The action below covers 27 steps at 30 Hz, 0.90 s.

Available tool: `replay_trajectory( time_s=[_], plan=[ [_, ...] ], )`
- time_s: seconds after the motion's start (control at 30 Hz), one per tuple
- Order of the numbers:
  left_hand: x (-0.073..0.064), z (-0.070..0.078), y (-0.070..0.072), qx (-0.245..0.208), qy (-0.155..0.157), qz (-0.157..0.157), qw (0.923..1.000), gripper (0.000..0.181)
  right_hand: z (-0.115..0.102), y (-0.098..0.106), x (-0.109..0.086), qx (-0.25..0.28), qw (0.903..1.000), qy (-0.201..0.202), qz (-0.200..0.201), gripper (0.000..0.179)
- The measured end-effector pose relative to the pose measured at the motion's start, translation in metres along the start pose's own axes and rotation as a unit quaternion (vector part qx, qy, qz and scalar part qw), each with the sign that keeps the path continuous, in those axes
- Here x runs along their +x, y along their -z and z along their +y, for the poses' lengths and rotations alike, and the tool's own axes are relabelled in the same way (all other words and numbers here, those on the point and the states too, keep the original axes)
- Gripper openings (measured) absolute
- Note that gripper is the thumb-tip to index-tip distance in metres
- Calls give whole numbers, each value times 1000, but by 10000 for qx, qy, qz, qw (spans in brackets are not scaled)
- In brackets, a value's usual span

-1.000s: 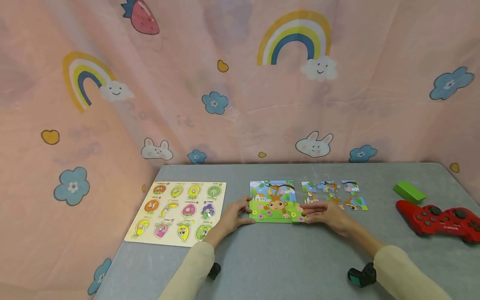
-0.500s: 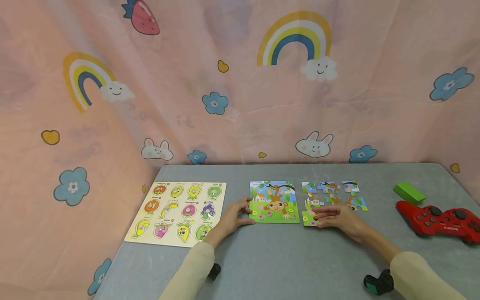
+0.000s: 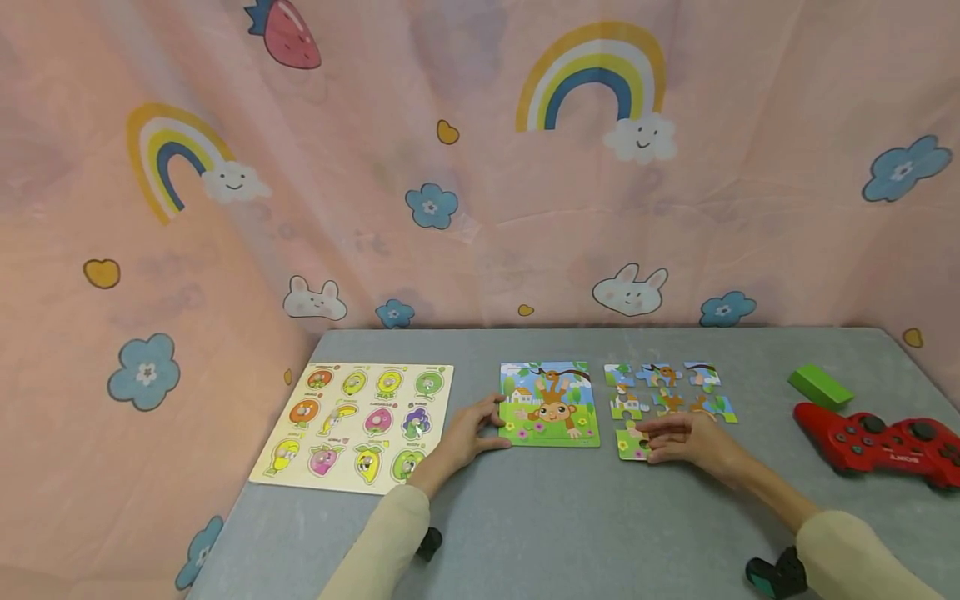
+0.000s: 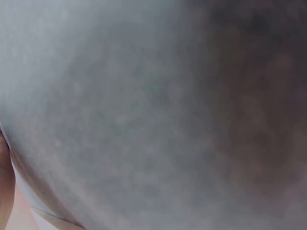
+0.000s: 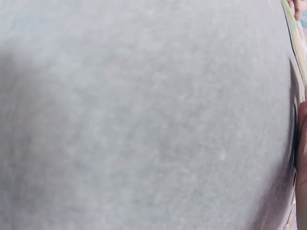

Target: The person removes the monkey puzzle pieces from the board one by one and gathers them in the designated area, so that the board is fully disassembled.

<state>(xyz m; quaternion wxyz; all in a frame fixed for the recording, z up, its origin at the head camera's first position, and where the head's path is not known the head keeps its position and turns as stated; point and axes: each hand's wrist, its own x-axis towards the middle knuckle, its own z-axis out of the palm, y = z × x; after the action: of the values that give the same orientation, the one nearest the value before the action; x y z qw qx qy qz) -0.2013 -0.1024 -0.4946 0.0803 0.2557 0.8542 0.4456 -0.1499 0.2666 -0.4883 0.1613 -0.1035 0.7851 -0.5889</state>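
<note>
In the head view, a square monkey jigsaw puzzle [image 3: 551, 404] lies on the grey table. My left hand [image 3: 472, 432] rests at its left edge, fingers and thumb touching the side and lower corner. To the right, my right hand [image 3: 693, 442] pinches a green jigsaw piece [image 3: 631, 444] with flowers on it, just above or on the table; which of the two is unclear. Its fingers hide part of that piece. Behind it lie several loose jigsaw pieces [image 3: 628, 405] in two rows. Both wrist views show mostly blurred tabletop, with a sliver of the left hand [image 4: 5, 182] and right hand [image 5: 301, 153].
A cream fruit picture board [image 3: 352, 425] lies left of my left forearm. At the right are a green block [image 3: 821, 386] and a red game controller [image 3: 877, 442]. A pink patterned curtain [image 3: 480, 183] hangs behind the table.
My right hand has moved right, taking the green jigsaw piece from the monkey puzzle's lower right corner to a spot in front of the loose pieces. My left hand has stayed put.
</note>
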Motion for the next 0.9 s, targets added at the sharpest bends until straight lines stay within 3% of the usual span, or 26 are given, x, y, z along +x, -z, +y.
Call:
replay_trajectory(
  time_s=[0.17, 0.37, 0.53, 0.73, 0.9],
  plan=[
    [0, 1, 1, -11, -68, 22, 10000, 23, -3, -3, 0, -617, 9980, 120, 97, 47],
    [0, 2, 1, -9, -127, 16, 9999, 22, -8, -7, 0, -1486, 9871, 483, 344, 41],
    [-1, 4, 2, 7, -113, 1, 9999, 22, -9, -9, -1, -1815, 9797, 689, 492, 37],
    [-2, 4, 1, 24, -119, 12, 9999, 23, -10, -5, 1, -1416, 9887, 421, 256, 43],
    [-1, 4, 2, 41, -154, 6, 9999, 22, -12, 3, -3, -582, 9976, 365, -34, 49]
  ],
)
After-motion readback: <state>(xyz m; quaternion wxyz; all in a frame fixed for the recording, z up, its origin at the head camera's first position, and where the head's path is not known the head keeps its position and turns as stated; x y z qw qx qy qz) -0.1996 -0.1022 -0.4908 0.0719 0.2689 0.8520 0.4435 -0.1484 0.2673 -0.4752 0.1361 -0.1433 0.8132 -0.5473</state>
